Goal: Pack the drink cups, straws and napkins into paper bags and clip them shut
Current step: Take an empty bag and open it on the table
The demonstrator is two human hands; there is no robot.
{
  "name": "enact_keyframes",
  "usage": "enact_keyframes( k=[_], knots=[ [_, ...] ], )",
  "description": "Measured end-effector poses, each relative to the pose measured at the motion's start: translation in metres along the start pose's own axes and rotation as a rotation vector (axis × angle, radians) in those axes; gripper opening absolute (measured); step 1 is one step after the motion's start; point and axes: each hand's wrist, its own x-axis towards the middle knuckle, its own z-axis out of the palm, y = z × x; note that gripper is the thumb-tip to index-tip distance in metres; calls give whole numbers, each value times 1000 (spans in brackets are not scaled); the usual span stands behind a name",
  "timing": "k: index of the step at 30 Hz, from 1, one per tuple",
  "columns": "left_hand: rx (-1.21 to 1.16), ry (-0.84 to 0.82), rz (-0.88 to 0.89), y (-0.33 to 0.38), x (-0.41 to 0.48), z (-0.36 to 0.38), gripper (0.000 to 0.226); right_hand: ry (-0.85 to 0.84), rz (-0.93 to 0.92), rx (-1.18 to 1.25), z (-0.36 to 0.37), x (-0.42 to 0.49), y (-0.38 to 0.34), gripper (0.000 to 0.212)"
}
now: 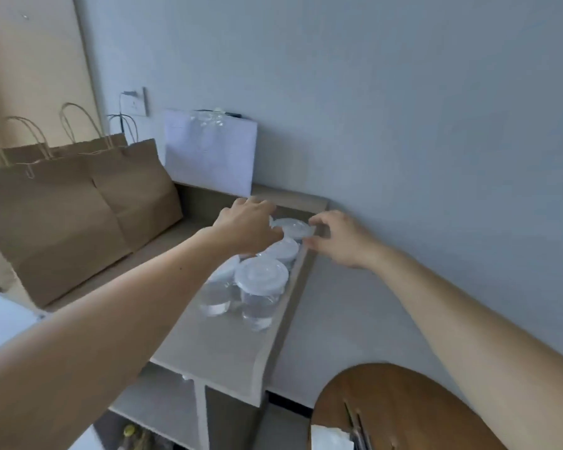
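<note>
Several clear drink cups with white lids stand in a row on a pale shelf [221, 345] against the wall. The nearest cup [261, 280] is untouched. My right hand [338, 240] pinches the rim of the farthest cup [294, 228] between thumb and fingers. My left hand [246, 224] reaches over the row, fingers curled down beside that lid, and hides another lid under it. Whether it grips anything is hidden. Brown paper bags [62, 216] with twisted handles stand at the left.
A white paper bag [208, 154] leans on the wall behind the cups. A round wooden table [403, 407] sits at the lower right with a white napkin [330, 436] and thin sticks [358, 427]. Open cubbies lie below the shelf.
</note>
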Motion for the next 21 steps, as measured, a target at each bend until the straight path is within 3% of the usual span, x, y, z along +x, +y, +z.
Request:
enact_keyframes(
  k=[9,21],
  knots=[
    [25,-223,317,206,25,88,63,66,387,24,-46,-138,182,45],
    [-88,-519,743,415,37,234,62,162,928,46,-60,-296,334,54]
  ],
)
